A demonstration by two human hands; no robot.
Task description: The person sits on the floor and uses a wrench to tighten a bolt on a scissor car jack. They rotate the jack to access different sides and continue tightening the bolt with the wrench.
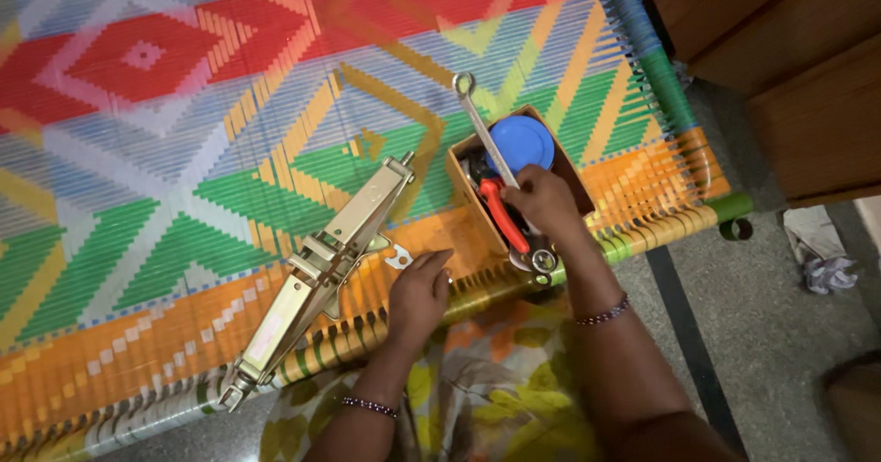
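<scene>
My right hand (547, 203) grips a long silver spanner (482, 132) by its shaft, over an open cardboard box (463, 191). The spanner's ring end points away from me, above the box's far corner. Inside the box lie a round blue lid (521, 143) and a tool with a red handle (502, 216). My left hand (418, 292) rests on the woven cot's near edge, fingers bent, right beside a gold-coloured metal scissor jack (321, 265) that lies diagonally on the weave. Whether it holds anything small I cannot tell.
The cot has a bright woven surface (184, 150) of red, green, orange and blue bands. Wooden furniture (789, 67) stands at the far right. A crumpled cloth (826, 274) lies on the grey floor. My lap shows a yellow flowered fabric (496, 398).
</scene>
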